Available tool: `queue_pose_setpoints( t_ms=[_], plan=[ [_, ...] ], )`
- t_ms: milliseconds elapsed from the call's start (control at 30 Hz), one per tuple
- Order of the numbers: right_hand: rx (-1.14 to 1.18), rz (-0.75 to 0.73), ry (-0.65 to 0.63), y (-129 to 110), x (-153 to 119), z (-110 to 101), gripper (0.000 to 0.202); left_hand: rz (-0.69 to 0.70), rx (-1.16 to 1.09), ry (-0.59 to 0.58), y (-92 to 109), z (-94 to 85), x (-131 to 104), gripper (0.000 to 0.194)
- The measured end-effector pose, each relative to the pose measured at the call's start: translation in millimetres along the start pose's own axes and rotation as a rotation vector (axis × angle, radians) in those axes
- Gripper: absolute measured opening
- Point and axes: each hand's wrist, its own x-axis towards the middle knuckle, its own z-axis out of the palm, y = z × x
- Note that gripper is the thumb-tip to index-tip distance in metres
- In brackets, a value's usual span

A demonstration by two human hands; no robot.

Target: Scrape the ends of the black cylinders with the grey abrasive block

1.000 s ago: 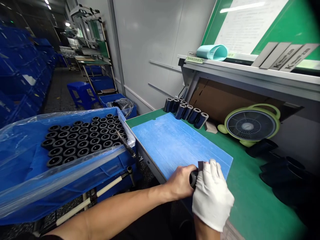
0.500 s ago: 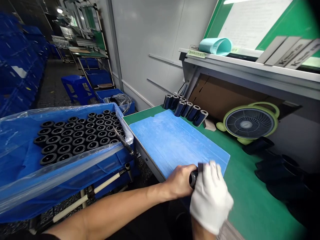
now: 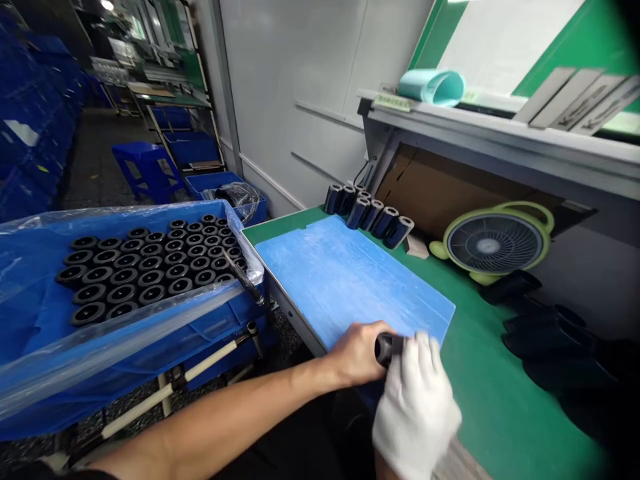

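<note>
My bare left hand (image 3: 356, 355) is wrapped round a black hollow cylinder (image 3: 383, 349), whose open end faces left above the near edge of the bench. My right hand (image 3: 417, 407), in a white glove, has its fingers bent over a small dark flat piece (image 3: 399, 343) lying against the cylinder. The glove hides most of that piece and the cylinder's far end. Just beyond both hands lies a blue sheet (image 3: 345, 280) on the green bench top (image 3: 493, 373).
Many black cylinders (image 3: 150, 263) stand in a plastic-lined blue crate (image 3: 30, 280) at left, with a brush-like tool (image 3: 245, 280) on its edge. Several dark cylinders (image 3: 385, 223), a small block (image 3: 416, 247) and a green fan (image 3: 493, 243) line the bench's back; larger dark cylinders (image 3: 560, 337) are at right.
The gloved hand and the flat piece have shifted slightly down relative to the cylinder, showing more of its end. My left hand keeps its grip. The whole view has shifted a little.
</note>
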Motion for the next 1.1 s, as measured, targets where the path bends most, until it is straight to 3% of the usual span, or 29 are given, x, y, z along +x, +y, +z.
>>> queue_pose_setpoints(
  t_ms=[67, 233, 533, 867, 1000, 1100],
  plan=[
    [-0.029, 0.067, -0.003, -0.5, 2.5, -1.5, 0.044, 0.01, 0.024, 0.0, -0.5, -0.4, 0.2, 0.037],
    [-0.006, 0.078, -0.075, -5.1, 5.3, -11.0, 0.042, 0.034, 0.003, -0.012, -0.5, -1.8, 0.5, 0.04],
    [-0.034, 0.108, -0.089, -2.5, 4.4, -9.6, 0.043, 0.041, 0.037, -0.031, 0.5, -1.0, -0.8, 0.039],
    [-0.063, 0.08, -0.076, -0.8, 6.3, -7.8, 0.041, 0.002, 0.074, -0.025, 1.8, -1.1, -0.6, 0.034],
    [-0.051, -0.032, -0.076, 3.1, -0.8, -6.4, 0.046, 0.024, 0.046, -0.018, 1.1, 0.8, -0.5, 0.043],
    [-0.074, 0.0, -0.058, 4.5, 1.6, -4.2, 0.042, 0.039, 0.105, -0.035, 0.7, 1.0, -0.1, 0.034]
  ],
)
